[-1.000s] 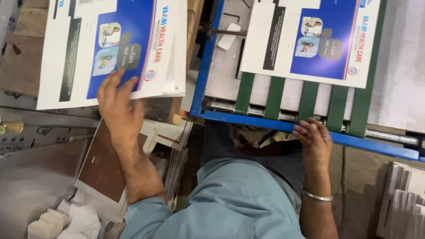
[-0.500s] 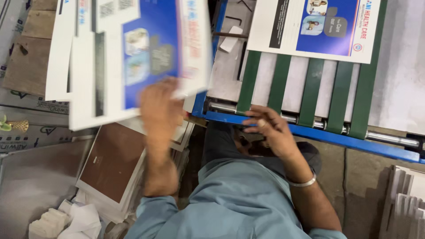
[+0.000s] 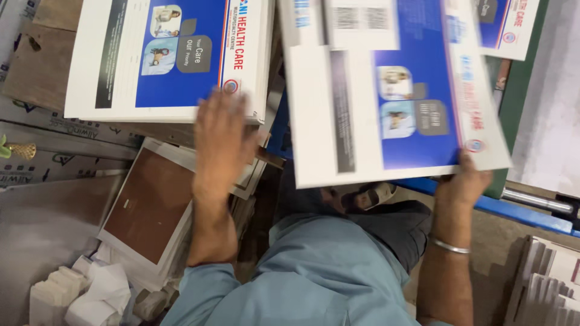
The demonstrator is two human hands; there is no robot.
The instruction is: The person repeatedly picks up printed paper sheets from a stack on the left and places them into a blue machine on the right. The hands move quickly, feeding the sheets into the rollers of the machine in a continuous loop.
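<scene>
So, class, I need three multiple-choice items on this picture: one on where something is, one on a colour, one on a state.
1. Where is the left hand?
A. on the near edge of the stacked white-and-blue printed card sheets
B. on the silver wrist bangle
C. on the crumpled white paper

2. What colour is the flat square panel lying below that stack?
A. green
B. brown
C. yellow

3. What is the right hand doing?
A. hanging free
B. holding a pen
C. gripping the lower edge of a lifted white-and-blue printed card sheet

Answers: 1 A, its fingers lie across the stack's edge. 2 B, the panel is brown with a white border. 3 C, the sheet is raised and tilted above the lap.
</scene>
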